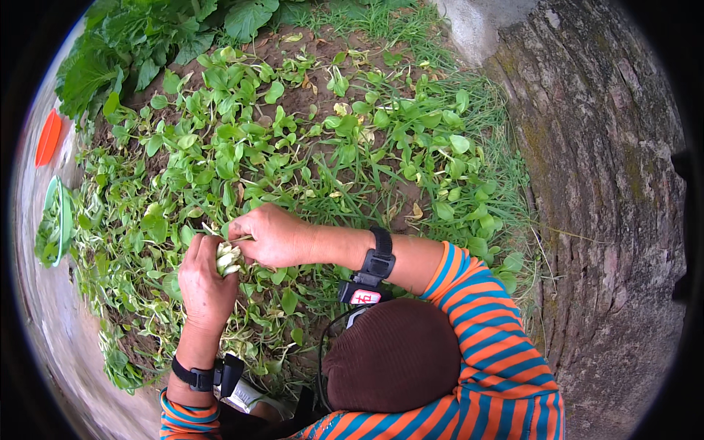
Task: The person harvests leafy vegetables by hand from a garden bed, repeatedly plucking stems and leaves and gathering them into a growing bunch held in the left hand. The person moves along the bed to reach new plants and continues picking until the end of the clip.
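Observation:
My left hand (206, 280) grips a small bunch of greens by its pale white stem ends (227, 259), which stick out beside the thumb. Close against it, my right hand (275, 236) pinches a thin stem (242, 238) between thumb and fingers. The leaves of the bunch are mostly hidden behind my left hand. Beneath both hands spreads a bed of leafy green seedlings (225, 132), mixed with grass and some yellowed leaves. Each wrist wears a black strap with a small device, the left one (228, 375) and the right one (367, 289).
A green-rimmed basket (66, 220) with leaves in it stands at the left. Above it lies an orange-red plastic object (48, 137). Large leafy plants (137, 44) grow at the top left. A rough stone slab (599, 192) borders the right. My brown-clad knee (393, 357) rises below.

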Available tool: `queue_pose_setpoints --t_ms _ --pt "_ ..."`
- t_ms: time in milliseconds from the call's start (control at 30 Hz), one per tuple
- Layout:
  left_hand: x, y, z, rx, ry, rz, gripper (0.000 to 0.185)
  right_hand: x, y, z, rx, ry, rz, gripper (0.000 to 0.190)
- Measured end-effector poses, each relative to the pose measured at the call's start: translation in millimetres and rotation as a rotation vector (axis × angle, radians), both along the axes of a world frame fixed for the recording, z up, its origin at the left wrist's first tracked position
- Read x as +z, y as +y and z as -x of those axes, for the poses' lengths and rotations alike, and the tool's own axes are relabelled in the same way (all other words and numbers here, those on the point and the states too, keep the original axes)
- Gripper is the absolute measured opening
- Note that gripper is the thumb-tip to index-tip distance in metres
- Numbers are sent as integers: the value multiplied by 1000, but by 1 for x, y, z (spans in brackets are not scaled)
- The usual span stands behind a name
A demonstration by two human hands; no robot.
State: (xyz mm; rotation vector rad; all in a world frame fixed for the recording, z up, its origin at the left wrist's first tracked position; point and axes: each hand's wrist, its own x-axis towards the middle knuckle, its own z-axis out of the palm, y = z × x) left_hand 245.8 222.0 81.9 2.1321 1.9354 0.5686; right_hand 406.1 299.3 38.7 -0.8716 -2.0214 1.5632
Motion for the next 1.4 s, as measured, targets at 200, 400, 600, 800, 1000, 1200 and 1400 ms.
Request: queue_pose_setpoints --t_ms 200,400,600,800,1000,1200,1400 --pt "-18 11 12 319 -546 192 12 -6 -5 8 -105 74 -519 9" --pt "-26 16 25 318 -576 37 9 -3 2 1 -32 181 -365 10" --pt "8 26 115 557 -1032 286 11 -5 -17 -9 254 191 567 27" --pt "32 26 193 706 -1037 97 18 -40 -13 -12 737 -221 217 33" --pt "24 -3 212 697 -1219 61 25 -93 137 -138 -639 -185 -331 19" --pt "15 -15 184 557 -1322 106 29 -126 170 -260 -783 -888 -157 40" --pt "8 -9 172 539 -1320 239 26 -176 93 -233 -567 -1029 -656 48"
